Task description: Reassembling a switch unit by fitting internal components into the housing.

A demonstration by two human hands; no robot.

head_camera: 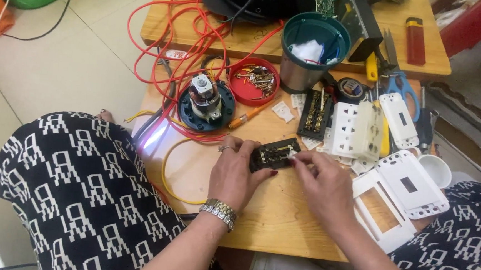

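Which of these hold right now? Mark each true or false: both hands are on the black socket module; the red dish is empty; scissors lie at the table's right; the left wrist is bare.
1. Both the left hand and right hand touch the black rectangular socket module: true.
2. The round red plastic dish is empty: false, it holds small metal parts.
3. Blue-handled scissors lie at the wooden table's right: true.
4. The left wrist is bare: false, it wears a metal watch.

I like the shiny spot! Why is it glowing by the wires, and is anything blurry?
Head view: a bright bluish-white glare blows out the wooden table edge beside the yellow wire; its source isn't visible. The left hand and right hand look slightly soft; lighting is otherwise even.
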